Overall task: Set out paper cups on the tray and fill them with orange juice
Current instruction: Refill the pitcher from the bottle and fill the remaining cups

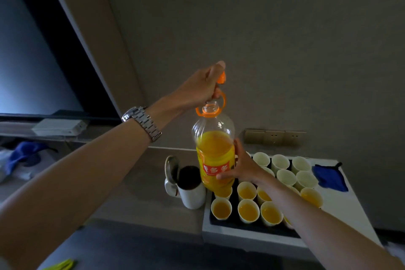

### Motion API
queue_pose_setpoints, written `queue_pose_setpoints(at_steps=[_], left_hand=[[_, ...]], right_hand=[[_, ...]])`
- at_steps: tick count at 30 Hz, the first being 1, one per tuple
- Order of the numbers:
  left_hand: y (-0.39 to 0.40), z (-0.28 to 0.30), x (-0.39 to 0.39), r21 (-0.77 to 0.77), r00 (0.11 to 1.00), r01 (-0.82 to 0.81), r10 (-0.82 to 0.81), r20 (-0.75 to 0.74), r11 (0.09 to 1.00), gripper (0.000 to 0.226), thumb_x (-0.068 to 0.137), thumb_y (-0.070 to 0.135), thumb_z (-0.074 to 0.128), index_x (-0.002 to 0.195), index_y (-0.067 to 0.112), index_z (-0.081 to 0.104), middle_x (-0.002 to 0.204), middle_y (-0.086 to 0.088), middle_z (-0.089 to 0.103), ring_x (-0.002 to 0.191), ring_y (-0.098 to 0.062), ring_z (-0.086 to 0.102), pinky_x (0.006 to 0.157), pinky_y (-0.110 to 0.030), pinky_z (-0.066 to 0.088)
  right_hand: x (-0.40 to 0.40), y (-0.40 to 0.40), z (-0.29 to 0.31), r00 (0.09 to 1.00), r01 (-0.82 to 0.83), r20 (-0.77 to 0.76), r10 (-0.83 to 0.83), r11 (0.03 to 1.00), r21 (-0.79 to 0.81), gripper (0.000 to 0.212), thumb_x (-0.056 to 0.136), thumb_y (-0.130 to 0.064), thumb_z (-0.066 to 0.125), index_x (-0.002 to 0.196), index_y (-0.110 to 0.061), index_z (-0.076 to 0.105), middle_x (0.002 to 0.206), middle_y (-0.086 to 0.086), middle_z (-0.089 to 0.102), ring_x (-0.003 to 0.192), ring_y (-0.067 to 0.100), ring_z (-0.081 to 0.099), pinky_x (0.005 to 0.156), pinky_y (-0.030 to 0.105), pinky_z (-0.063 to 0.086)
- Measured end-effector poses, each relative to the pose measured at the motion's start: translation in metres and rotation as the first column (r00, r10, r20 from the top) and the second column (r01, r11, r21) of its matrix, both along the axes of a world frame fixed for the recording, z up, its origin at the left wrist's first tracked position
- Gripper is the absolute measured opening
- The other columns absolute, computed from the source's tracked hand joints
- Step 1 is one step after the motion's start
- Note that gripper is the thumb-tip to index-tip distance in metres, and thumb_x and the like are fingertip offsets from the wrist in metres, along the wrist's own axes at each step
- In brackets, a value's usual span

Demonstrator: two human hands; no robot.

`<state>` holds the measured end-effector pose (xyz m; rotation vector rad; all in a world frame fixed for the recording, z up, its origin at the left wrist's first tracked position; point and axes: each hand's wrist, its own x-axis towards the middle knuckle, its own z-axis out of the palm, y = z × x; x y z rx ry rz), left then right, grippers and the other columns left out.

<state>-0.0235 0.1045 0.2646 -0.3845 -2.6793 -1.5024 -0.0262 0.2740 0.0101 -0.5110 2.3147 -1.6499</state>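
Observation:
A clear plastic bottle of orange juice (pixel 213 153) stands upright at the tray's left edge, its mouth uncovered, about two-thirds full. My left hand (pixel 201 87) is above the neck; it pinches the orange cap (pixel 221 78) and a finger hooks the orange carrying loop. My right hand (pixel 242 167) grips the bottle's labelled body from the right. On the dark tray (pixel 219 221) stand several white paper cups. The near rows, such as one cup (pixel 221 208), hold juice. The far rows, such as another cup (pixel 261 158), look empty.
A white mug (pixel 192 190) with a dark inside and a spoon stands just left of the tray. A blue cloth (pixel 329 176) lies to the tray's right. Wall sockets (pixel 274 137) sit behind the cups. A white box and blue fabric lie far left.

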Motion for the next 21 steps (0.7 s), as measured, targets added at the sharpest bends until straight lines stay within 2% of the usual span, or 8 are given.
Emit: queue_pose_setpoints(at_steps=[3, 7, 10, 14, 17, 21], left_hand=[[0.005, 0.0, 0.011, -0.009, 0.999, 0.017, -0.017, -0.043, 1.0, 0.042, 0.112, 0.037, 0.029, 0.086, 0.015, 0.052, 0.069, -0.009, 0.052, 0.042, -0.003, 0.045, 0.042, -0.013, 0.037], [0.007, -0.005, 0.021, 0.002, 0.997, 0.007, -0.007, -0.079, 1.0, 0.044, 0.112, 0.033, 0.029, 0.08, 0.014, 0.052, 0.067, -0.013, 0.052, 0.044, -0.005, 0.046, 0.044, -0.014, 0.038], [0.002, -0.009, 0.022, 0.026, 0.995, -0.038, 0.04, -0.095, 0.999, 0.043, 0.112, 0.031, 0.028, 0.08, 0.015, 0.052, 0.064, -0.012, 0.053, 0.043, -0.006, 0.046, 0.044, -0.014, 0.038], [-0.015, -0.016, 0.025, 0.015, 0.991, -0.122, 0.123, -0.051, 0.992, 0.042, 0.112, 0.034, 0.028, 0.088, 0.012, 0.055, 0.064, -0.006, 0.053, 0.043, -0.004, 0.047, 0.043, -0.014, 0.039], [-0.026, -0.03, 0.028, 0.038, 0.985, -0.171, 0.171, -0.003, 0.985, 0.041, 0.113, 0.036, 0.027, 0.095, 0.011, 0.055, 0.068, -0.006, 0.05, 0.043, -0.001, 0.046, 0.041, -0.015, 0.038], [-0.039, -0.055, 0.024, 0.085, 0.967, -0.24, 0.23, 0.113, 0.967, 0.045, 0.112, 0.045, 0.026, 0.088, 0.018, 0.053, 0.068, -0.003, 0.046, 0.042, -0.001, 0.045, 0.042, -0.016, 0.034]], right_hand=[[0.004, 0.005, 0.001, 0.996, -0.091, 0.009, 0.091, 0.996, 0.013, 0.114, 0.058, -0.018, 0.099, 0.144, -0.043, 0.029, 0.137, -0.013, 0.055, 0.122, 0.0, 0.058, 0.089, 0.023, 0.056], [0.017, 0.001, -0.006, 0.998, -0.06, 0.026, 0.06, 0.998, 0.009, 0.115, 0.053, -0.033, 0.102, 0.144, -0.043, 0.031, 0.139, -0.011, 0.056, 0.124, 0.007, 0.058, 0.1, 0.041, 0.056], [0.028, -0.002, -0.008, 1.0, -0.009, -0.024, 0.009, 1.0, 0.001, 0.111, 0.055, -0.033, 0.1, 0.144, -0.038, 0.034, 0.136, -0.011, 0.058, 0.121, 0.006, 0.06, 0.095, 0.034, 0.057], [0.037, 0.005, -0.009, 0.994, 0.007, -0.106, -0.003, 0.999, 0.034, 0.107, 0.054, -0.041, 0.1, 0.141, -0.04, 0.036, 0.134, -0.014, 0.057, 0.118, 0.0, 0.059, 0.09, 0.025, 0.055], [0.039, 0.016, -0.007, 0.99, 0.013, -0.141, 0.003, 0.994, 0.108, 0.11, 0.052, -0.049, 0.099, 0.143, -0.042, 0.035, 0.135, -0.017, 0.056, 0.119, 0.0, 0.058, 0.093, 0.031, 0.055], [0.039, 0.032, 0.001, 0.982, -0.022, -0.177, 0.069, 0.967, 0.253, 0.108, 0.051, -0.062, 0.095, 0.14, -0.046, 0.035, 0.133, -0.02, 0.055, 0.12, 0.006, 0.057, 0.096, 0.039, 0.054]])
